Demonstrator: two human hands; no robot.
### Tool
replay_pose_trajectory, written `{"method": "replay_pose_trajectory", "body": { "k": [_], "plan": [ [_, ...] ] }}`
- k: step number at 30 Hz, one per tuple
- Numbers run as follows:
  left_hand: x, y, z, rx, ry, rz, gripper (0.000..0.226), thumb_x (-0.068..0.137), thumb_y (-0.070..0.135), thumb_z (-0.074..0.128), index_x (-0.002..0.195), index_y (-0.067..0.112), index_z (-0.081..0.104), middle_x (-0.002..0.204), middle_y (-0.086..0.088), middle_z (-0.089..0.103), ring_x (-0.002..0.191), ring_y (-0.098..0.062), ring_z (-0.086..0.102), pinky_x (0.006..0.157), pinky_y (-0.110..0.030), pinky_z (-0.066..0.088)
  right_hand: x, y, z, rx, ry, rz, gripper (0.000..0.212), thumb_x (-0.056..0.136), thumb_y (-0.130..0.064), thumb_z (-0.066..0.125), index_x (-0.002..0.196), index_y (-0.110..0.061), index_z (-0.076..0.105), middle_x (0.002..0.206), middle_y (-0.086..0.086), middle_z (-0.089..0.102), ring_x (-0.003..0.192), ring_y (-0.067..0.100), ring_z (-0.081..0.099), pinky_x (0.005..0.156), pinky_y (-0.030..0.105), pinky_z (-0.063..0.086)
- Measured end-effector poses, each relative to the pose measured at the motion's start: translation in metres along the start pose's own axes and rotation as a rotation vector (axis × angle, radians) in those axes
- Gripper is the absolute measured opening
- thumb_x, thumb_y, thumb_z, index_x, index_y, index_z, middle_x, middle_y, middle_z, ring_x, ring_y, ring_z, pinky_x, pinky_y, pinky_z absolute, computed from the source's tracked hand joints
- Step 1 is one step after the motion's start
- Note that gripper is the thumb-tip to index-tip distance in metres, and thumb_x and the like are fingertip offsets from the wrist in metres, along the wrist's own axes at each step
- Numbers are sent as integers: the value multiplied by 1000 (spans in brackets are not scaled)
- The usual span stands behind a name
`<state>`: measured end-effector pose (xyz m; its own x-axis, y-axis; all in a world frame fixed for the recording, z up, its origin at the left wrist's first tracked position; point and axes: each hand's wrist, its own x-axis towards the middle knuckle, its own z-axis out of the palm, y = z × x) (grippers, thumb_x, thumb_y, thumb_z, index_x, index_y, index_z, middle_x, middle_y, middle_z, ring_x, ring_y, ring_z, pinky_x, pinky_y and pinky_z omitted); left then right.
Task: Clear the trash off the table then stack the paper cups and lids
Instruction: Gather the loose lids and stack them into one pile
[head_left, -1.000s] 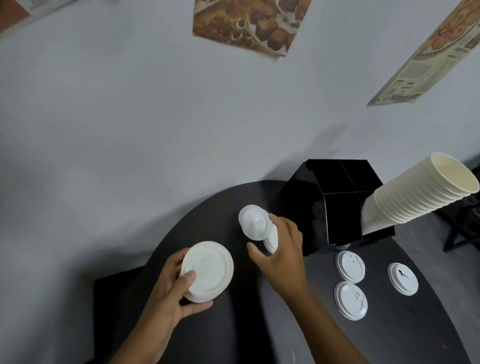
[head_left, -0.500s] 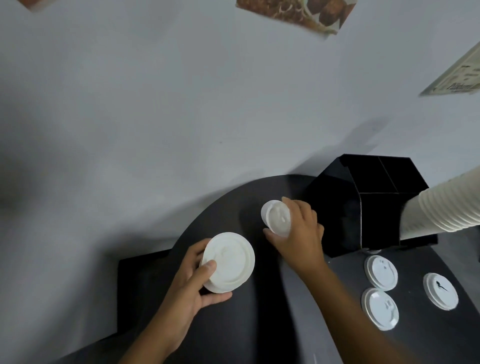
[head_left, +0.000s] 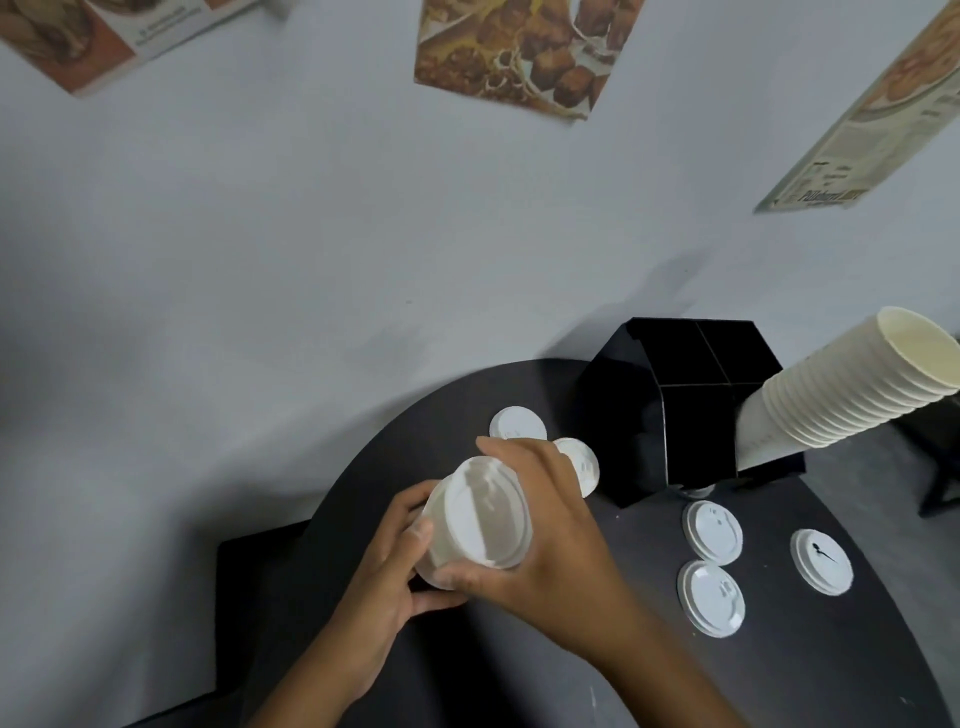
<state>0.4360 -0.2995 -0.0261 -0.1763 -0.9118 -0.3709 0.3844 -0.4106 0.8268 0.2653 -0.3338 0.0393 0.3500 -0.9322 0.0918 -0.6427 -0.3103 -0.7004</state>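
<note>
Altogether five loose lids (head_left: 712, 531), one cup stack (head_left: 841, 395).

One wide-angle camera sits on my head, looking forward and down. My hands (head_left: 467, 545) come up close from the bottom edge over the dark table (head_left: 779, 675); the grey wall (head_left: 311, 234) with its posters (head_left: 514, 52) fills the upper half, curved by the lens.

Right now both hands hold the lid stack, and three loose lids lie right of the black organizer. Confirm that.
Wrong in one respect: the three loose lids lie in front of the black organizer, not right of it. The head view shows this. Both hands, left and right, hold the lid stack.
</note>
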Motion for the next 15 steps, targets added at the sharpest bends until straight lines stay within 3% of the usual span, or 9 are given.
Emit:
{"method": "replay_pose_trajectory", "body": {
  "k": [2, 5, 12, 15],
  "plan": [
    [-5, 1, 5, 22, -20, 8, 66, 77, 67, 62, 136, 37, 58, 139, -2, 63, 127, -27, 64, 92, -55, 61, -5, -1, 1, -30, -12, -22, 99, 59, -66, 83, 142, -45, 33, 138, -30, 32, 133, 5, 35, 105, 32, 44],
    [-11, 1, 9, 34, -31, 7, 69, 75, 67, 63, 137, 37, 57, 140, -1, 63, 129, -26, 63, 90, -52, 61, -16, -2, 0, -29, -21, -24, 102, 60, -64, 84, 144, -47, 29, 139, -32, 27, 136, 6, 32, 107, 35, 44],
    [-16, -7, 12, 6, -61, -4, 65, 71, 54, 71, 133, 39, 59, 137, 1, 65, 125, -26, 66, 88, -50, 62, -29, 4, 4, -27, 75, -26, 85, 72, -58, 79, 144, -32, 43, 140, -32, 36, 133, 3, 37, 101, 19, 40],
    [-13, -13, 11, 0, -42, -4, 67, 65, 51, 75, 130, 40, 62, 133, 1, 67, 123, -27, 67, 88, -55, 62, -31, 6, 8, 29, 58, -29, 83, 74, -54, 80, 145, -30, 44, 142, -28, 39, 137, 7, 38, 104, 21, 41]
  ]
}}
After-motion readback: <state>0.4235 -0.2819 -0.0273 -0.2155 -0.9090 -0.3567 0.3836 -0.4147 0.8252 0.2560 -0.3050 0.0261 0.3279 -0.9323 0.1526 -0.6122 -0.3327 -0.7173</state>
